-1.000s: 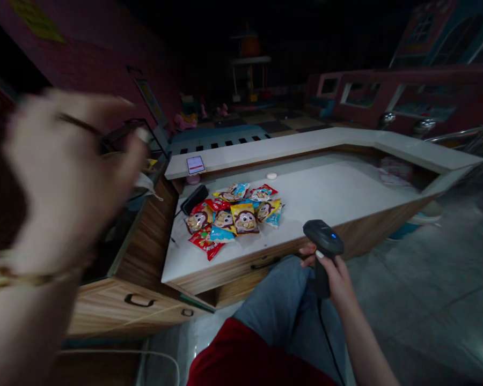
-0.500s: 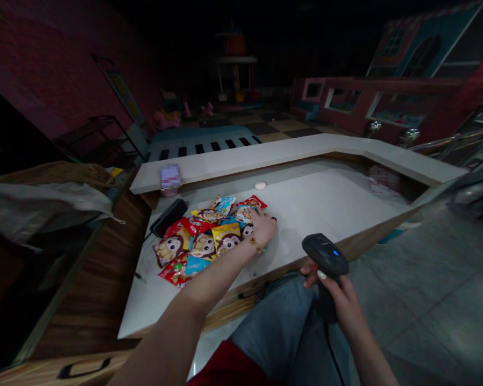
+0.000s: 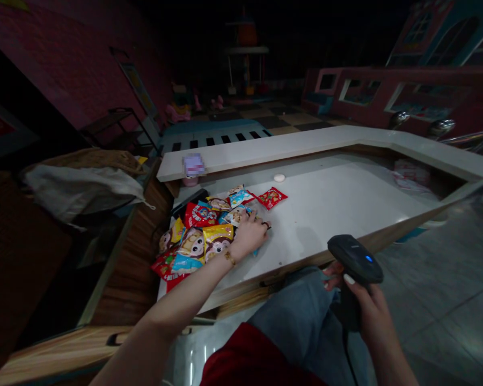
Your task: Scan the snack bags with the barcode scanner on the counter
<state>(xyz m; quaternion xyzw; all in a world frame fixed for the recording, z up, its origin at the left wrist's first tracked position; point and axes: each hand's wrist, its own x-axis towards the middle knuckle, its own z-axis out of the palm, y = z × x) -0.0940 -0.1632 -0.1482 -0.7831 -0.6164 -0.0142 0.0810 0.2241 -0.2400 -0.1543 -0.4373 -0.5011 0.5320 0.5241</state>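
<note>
My left hand (image 3: 249, 231) lies over the right side of a pile of snack packets (image 3: 201, 217), its fingers spread on top of them. The small bags are red, yellow, blue and white, with cartoon monkey faces. At the pile's left, several packets reach the counter's left edge. One red packet (image 3: 272, 198) lies apart, just beyond my left fingertips. My right hand (image 3: 366, 305) is wrapped round the handle of a black barcode scanner (image 3: 355, 260) with a blue light, held over my lap in front of the counter. Its cable hangs down.
The white counter (image 3: 326, 187) has a raised ledge (image 3: 290, 145) along its back. On the counter lies a small white oval object (image 3: 279, 177); a black device (image 3: 191, 199) is partly hidden behind the packets. A whitish bag (image 3: 84, 185) lies at the left, beside wooden cabinetry (image 3: 124, 273).
My left hand and the packet pile have shifted left along the counter, covering more of the black device. The red packet at the right now sits apart. My right hand still holds the scanner.
</note>
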